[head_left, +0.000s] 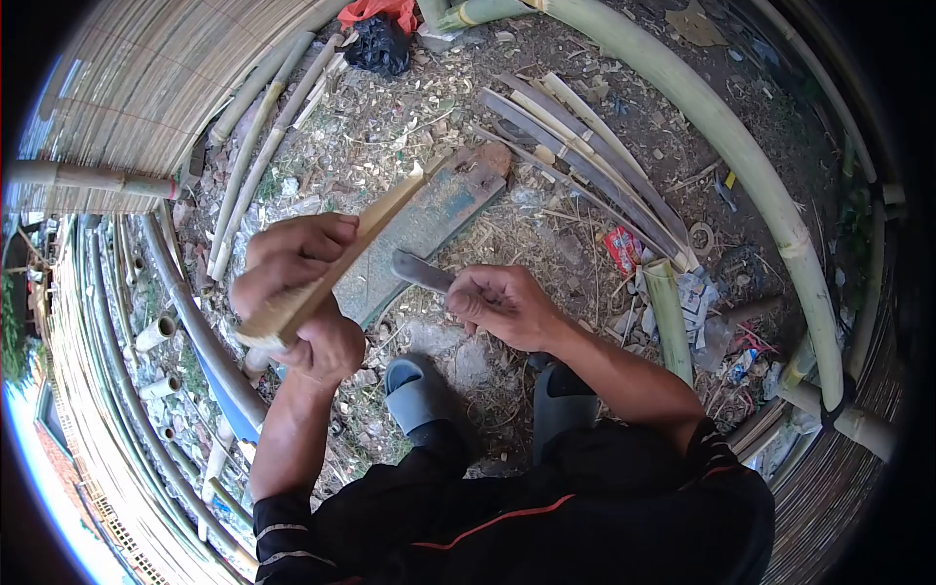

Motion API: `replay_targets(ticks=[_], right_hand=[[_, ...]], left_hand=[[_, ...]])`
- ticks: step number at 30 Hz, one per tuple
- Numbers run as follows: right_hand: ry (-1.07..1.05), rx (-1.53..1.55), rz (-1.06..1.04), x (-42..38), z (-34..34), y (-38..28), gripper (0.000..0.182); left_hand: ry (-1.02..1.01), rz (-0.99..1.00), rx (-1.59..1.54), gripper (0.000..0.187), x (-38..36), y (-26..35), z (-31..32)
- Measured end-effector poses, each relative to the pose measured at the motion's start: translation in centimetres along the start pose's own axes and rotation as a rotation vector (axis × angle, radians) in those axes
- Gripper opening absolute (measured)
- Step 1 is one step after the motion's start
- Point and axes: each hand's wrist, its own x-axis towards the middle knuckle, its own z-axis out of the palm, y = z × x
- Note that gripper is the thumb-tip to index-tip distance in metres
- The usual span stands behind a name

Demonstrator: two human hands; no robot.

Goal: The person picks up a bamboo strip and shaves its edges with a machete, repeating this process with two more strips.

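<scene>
A split bamboo piece (pixel 331 263) slants from near left up to far right at the scene's middle, its near end clamped in the left hand (pixel 297 297), fingers wrapped tight round it. Just right of it, the right hand (pixel 507 307) is closed on the handle of a knife (pixel 421 270), whose blade points left toward the bamboo. Beyond them a plank (pixel 429 219) lies on littered ground, with slats (pixel 585 161) far right and sandals (pixel 414 390) near.

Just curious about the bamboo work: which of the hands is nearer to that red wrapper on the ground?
The right. The right hand, gripping the knife, sits just left of the red wrapper; the left hand holds the bamboo piece farther off.
</scene>
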Motion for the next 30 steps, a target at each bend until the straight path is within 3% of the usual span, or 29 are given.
replay_targets(ticks=[2, 4, 5, 7, 11, 13, 15, 17, 18, 22, 24, 28, 30], right_hand=[[0.126, -0.906, 0.1, -1.0, -1.0, 3.8, 0.05], [0.159, -1.257, 0.181, -3.3, -1.7, 9.1, 0.058], [0.15, -1.254, 0.175, -4.1, -2.1, 10.3, 0.058], [0.021, -1.104, 0.377, -5.0, -2.7, 12.1, 0.06], [0.072, -1.0, 0.315, -4.7, -4.0, 13.9, 0.061], [-0.07, -0.935, 0.5, -3.9, -5.1, 11.7, 0.058], [-0.101, -0.949, 0.491, -4.3, -6.4, 12.1, 0.066], [0.052, -0.814, 0.488, -5.1, -7.0, 12.8, 0.074], [0.036, -0.39, 0.731, -4.8, -6.7, 8.6, 0.08], [0.026, -0.16, 0.767, -8.6, -7.8, 7.6, 0.068], [0.19, -0.226, 0.272, -11.4, -8.3, 8.4, 0.049], [0.237, 0.062, 0.257, -12.0, -6.4, 2.6, 0.037], [0.228, -0.235, 0.062, -11.2, -6.3, 2.0, 0.031]], left_hand=[[0.082, 0.017, -0.071, 0.034, 2.2, -1.1, -2.2], [0.148, -0.03, -0.12, 0.032, 3.4, -1.5, -4.0], [0.169, -0.046, -0.137, 0.031, 3.7, -1.6, -4.5], [0.173, -0.11, -0.095, 0.027, 4.0, -1.2, -5.0], [0.191, -0.059, -0.071, 0.025, 5.2, -0.8, -4.9], [0.176, -0.073, -0.096, 0.025, 5.6, 0.0, -5.5], [0.163, -0.092, -0.129, 0.027, 5.8, 0.7, -5.8], [0.25, -0.147, -0.182, 0.028, 6.0, 1.0, -5.7], [0.223, -0.153, -0.137, 0.03, 6.0, 0.9, -6.0], [0.179, -0.186, -0.183, 0.031, 6.4, 0.5, -6.2], [0.199, -0.178, -0.259, 0.034, 6.6, 0.5, -6.4], [0.117, -0.205, -0.296, 0.036, 5.9, 0.5, -5.8], [0.045, -0.202, -0.34, 0.038, 6.1, 0.6, -5.7]])
